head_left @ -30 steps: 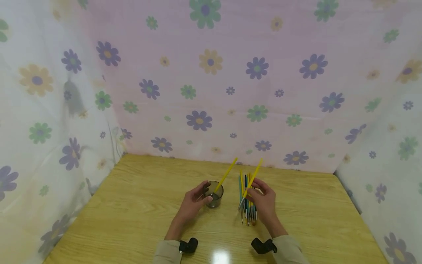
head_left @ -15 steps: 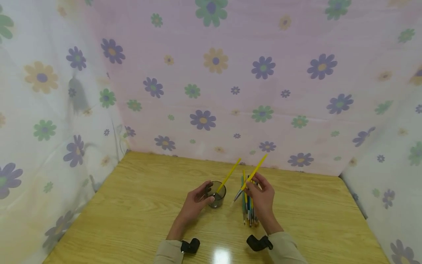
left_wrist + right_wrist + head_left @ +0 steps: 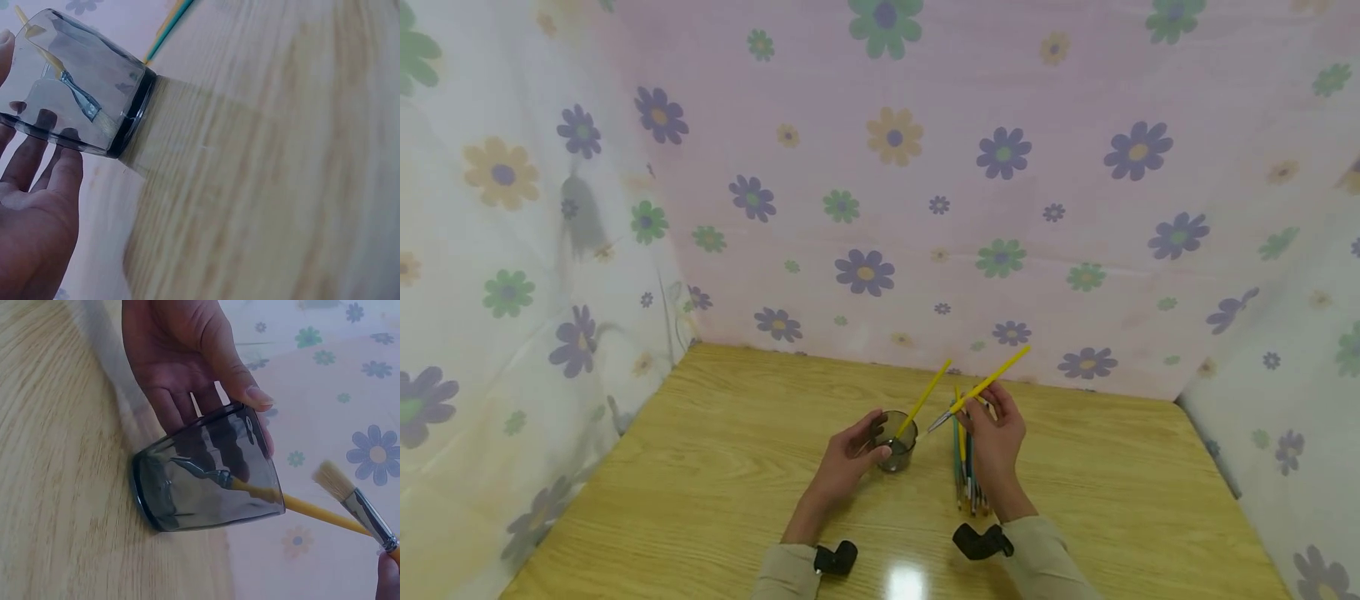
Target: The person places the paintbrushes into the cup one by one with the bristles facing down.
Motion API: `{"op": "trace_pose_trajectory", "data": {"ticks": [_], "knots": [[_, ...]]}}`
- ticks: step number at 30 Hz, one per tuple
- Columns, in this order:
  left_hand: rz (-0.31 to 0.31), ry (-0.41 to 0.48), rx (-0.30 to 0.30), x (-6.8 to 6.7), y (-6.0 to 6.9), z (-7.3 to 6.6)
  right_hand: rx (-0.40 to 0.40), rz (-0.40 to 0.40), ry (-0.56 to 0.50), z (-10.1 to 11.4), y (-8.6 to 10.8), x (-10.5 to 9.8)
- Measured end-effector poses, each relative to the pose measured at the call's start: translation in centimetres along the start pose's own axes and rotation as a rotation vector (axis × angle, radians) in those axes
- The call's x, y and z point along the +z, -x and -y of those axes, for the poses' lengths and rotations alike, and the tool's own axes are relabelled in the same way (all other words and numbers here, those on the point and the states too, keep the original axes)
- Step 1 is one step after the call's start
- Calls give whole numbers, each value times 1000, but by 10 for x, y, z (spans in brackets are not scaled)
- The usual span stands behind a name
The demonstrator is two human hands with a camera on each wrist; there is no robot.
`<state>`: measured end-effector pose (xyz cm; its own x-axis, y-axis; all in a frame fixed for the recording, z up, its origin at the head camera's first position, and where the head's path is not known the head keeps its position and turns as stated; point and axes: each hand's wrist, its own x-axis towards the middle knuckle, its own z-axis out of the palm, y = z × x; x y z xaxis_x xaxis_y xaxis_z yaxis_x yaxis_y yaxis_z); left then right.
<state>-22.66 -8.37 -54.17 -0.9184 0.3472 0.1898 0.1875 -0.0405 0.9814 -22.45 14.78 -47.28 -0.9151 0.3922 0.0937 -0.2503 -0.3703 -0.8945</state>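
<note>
My left hand (image 3: 842, 465) grips a dark see-through glass (image 3: 897, 460) that stands on the table, fingers on the far side and thumb near the rim. Inside the glass leans a yellow-handled paintbrush (image 3: 927, 398), bristles down; in the left wrist view its flat bristle end rests near the base. My right hand (image 3: 1000, 437) pinches a second yellow paintbrush (image 3: 1000, 374) near its metal collar, handle slanting up to the right. Its pale bristles (image 3: 334, 479) are just outside the glass rim in the right wrist view. The right hand's far fingers are partly hidden.
Below the right hand lies a bundle of several paintbrushes (image 3: 962, 471) with yellow, teal and dark handles, partly covered by the hand. The wooden table (image 3: 700, 467) ends at flower-patterned cloth walls (image 3: 805, 242) behind and at both sides.
My right hand has lifted the yellow paintbrush off the bundle and tilted it flatter, its bristles moving left toward the glass. The left hand stays on the glass. The head view has shifted slightly.
</note>
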Motion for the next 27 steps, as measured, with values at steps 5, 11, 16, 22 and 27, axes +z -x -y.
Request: {"op": "trace_pose_trajectory", "data": {"ticks": [5,11,16,22,27], "knots": [[-6,5,-2,1,0,1,-41,26,-63,0,-1,5],[2,28,-33,2,1,0,-88,64,-43,-2,-2,9],[-7,6,-41,2,0,-2,-96,107,-26,-6,-2,13],[6,-20,-28,-1,-1,-2,-79,137,16,-13,-1,16],[11,-14,-26,-1,0,-3,-69,178,71,-22,2,14]]}}
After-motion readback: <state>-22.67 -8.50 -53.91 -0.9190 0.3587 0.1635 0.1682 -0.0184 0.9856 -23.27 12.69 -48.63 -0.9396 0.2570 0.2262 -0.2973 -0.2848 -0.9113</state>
